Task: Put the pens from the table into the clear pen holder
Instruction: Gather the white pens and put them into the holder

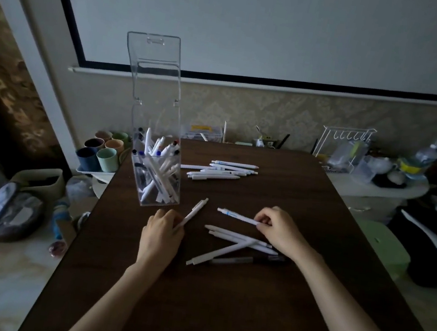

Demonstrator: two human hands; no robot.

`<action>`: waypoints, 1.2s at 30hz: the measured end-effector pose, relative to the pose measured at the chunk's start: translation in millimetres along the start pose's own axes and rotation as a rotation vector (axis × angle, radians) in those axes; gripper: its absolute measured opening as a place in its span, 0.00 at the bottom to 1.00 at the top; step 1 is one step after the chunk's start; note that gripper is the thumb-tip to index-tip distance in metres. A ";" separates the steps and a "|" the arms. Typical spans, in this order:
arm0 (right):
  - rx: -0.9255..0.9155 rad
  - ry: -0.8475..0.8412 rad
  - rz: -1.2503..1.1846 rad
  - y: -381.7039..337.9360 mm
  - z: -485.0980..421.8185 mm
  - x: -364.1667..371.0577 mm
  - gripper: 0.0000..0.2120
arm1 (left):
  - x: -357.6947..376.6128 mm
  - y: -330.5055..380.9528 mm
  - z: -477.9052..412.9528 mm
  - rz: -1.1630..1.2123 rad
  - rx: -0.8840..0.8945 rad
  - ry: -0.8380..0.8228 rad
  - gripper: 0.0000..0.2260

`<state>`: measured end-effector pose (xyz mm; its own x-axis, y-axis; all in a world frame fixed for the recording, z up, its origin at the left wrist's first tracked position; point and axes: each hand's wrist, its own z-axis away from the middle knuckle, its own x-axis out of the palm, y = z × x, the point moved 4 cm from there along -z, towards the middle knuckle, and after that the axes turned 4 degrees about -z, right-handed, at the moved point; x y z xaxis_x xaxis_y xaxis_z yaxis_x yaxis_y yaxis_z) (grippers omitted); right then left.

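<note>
The clear pen holder (pixel 156 174) stands near the table's left edge with its lid tipped up, and several white pens lean inside it. My left hand (pixel 161 234) grips a white pen (pixel 194 212) just in front of the holder, tip pointing up and right. My right hand (pixel 279 230) pinches the end of a white pen with blue print (pixel 235 215), held level and pointing left. Below my right hand lies a small heap of pens (pixel 237 244), one of them dark. Farther back lies another group of white pens (pixel 221 170).
The dark wooden table (pixel 221 304) fills the middle. Coloured cups (pixel 102 151) sit on a tray off its left edge. A white wire rack (pixel 344 147) and containers stand at the back right. A green stool (pixel 384 247) is at the right. Bags lie on the floor at the left.
</note>
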<state>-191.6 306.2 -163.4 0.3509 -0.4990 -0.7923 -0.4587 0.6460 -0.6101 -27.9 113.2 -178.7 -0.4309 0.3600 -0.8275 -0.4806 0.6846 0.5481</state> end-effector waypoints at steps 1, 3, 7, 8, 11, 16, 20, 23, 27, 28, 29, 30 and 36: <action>-0.001 -0.018 -0.007 1.1 5.8 -2.1 0.05 | -2.1 -3.2 3.5 -0.001 0.008 -0.010 0.09; 0.011 -0.035 -0.018 1.6 14.3 -5.1 0.05 | -6.8 -7.6 10.4 0.005 0.019 -0.026 0.10; 0.001 -0.039 -0.064 -6.4 24.1 -7.6 0.10 | -13.8 -11.0 20.4 0.006 0.037 -0.064 0.11; -0.015 -0.060 -0.083 -10.7 26.1 -6.1 0.13 | -14.4 -10.7 22.3 0.012 0.051 -0.079 0.11; -0.079 -0.170 -0.036 -23.9 28.5 6.7 0.22 | -14.7 -8.2 27.0 0.026 0.076 -0.102 0.13; -0.166 -0.219 0.053 -38.2 26.1 20.3 0.24 | -11.5 -2.5 33.5 -0.016 0.064 -0.094 0.12; -0.157 -0.229 0.087 -35.9 26.3 20.3 0.24 | -9.6 -1.8 34.4 -0.088 0.088 -0.115 0.11; -0.135 -0.184 0.138 -34.5 23.0 18.4 0.15 | -10.1 -0.2 33.8 -0.072 0.083 -0.106 0.08; -0.099 -0.183 0.219 -35.8 17.3 21.2 0.09 | -6.7 8.3 31.5 -0.113 0.091 -0.130 0.07; -0.085 -0.193 0.221 -36.2 15.7 21.5 0.08 | -6.9 10.2 31.3 -0.101 0.082 -0.131 0.07; -0.072 -0.209 0.222 -37.2 14.0 21.0 0.07 | -7.7 11.3 31.0 -0.051 0.060 -0.128 0.05; -0.064 -0.228 0.226 -38.4 12.7 19.4 0.05 | -9.2 11.1 30.3 0.042 0.029 -0.121 0.04; -0.179 0.072 -0.263 -69.9 1.5 -14.1 0.06 | -46.8 23.8 20.9 0.548 0.085 -0.041 0.08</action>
<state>-163.3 269.0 -109.7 0.4205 -0.6794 -0.6013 -0.4986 0.3806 -0.7788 -3.2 125.8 -129.4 -0.5696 0.7010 -0.4290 -0.1302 0.4384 0.8893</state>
